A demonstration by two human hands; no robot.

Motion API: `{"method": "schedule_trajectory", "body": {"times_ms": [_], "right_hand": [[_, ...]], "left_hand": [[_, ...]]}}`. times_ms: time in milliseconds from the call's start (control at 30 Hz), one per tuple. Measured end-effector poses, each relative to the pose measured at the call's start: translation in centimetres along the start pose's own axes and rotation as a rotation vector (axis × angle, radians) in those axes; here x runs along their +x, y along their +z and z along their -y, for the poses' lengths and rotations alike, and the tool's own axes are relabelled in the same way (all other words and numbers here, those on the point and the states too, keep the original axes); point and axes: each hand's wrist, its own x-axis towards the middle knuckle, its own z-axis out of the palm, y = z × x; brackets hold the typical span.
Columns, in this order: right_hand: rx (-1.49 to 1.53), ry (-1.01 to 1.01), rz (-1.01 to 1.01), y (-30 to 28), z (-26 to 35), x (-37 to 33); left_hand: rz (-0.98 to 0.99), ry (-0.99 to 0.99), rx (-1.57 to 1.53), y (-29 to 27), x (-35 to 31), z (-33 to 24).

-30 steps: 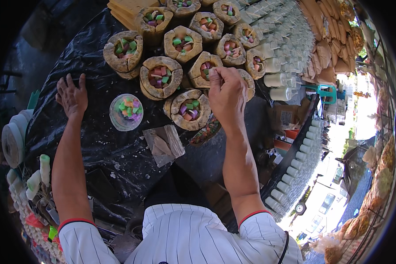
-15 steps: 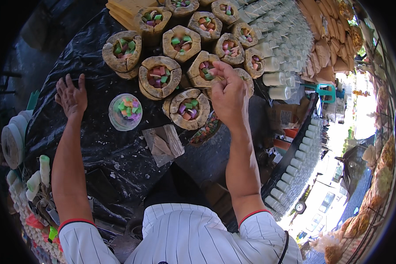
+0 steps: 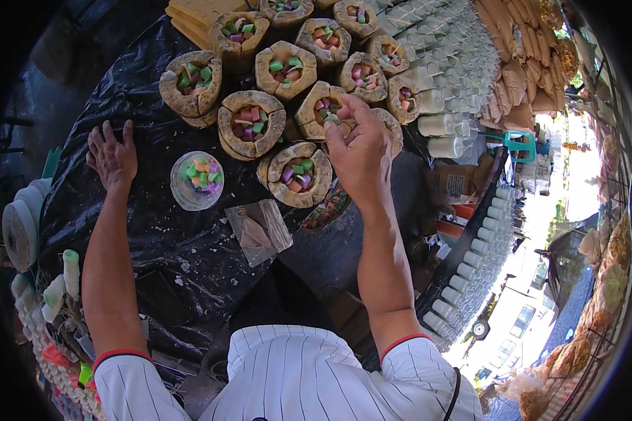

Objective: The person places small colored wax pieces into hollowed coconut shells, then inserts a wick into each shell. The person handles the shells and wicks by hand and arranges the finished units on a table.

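My left hand [image 3: 114, 160] lies flat with spread fingers on the black plastic sheet [image 3: 144, 133] at the left. Over a hexagonal clay-like mould [image 3: 307, 121] my right hand [image 3: 364, 151] is curled, thumb and index finger at its opening. Green, pink and purple chunks [image 3: 322, 107] fill that mould. What the fingertips hold, if anything, is too small to make out. Several similar moulds with coloured chunks stand around it, including a rounder mould [image 3: 277, 184] just nearer. A clear plastic cup [image 3: 179, 196] of pastel chunks sits between my hands.
Rows of white candles [image 3: 446, 126] with wicks stand at the far right, beside brown paper bundles [image 3: 516, 77]. A clear plastic bag [image 3: 260, 231] lies at the table's near edge. White rolls [image 3: 22, 224] are at the left. A green stool [image 3: 519, 145] stands farther right.
My right hand has shifted slightly, its thumb moving left and down from the index finger over the mould. My left hand stays on the sheet.
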Motion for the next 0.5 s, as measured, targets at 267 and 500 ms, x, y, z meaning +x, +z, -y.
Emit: {"method": "schedule_trajectory", "body": {"times_ms": [267,500], "right_hand": [[-0.033,0.032,-0.070,1.05,0.02,0.05],[0.001,0.058,-0.069,0.98,0.50,0.31]], "left_hand": [[0.010,0.001,0.002,0.18,0.06,0.15],[0.008,0.001,0.010,0.27,0.08,0.14]]}}
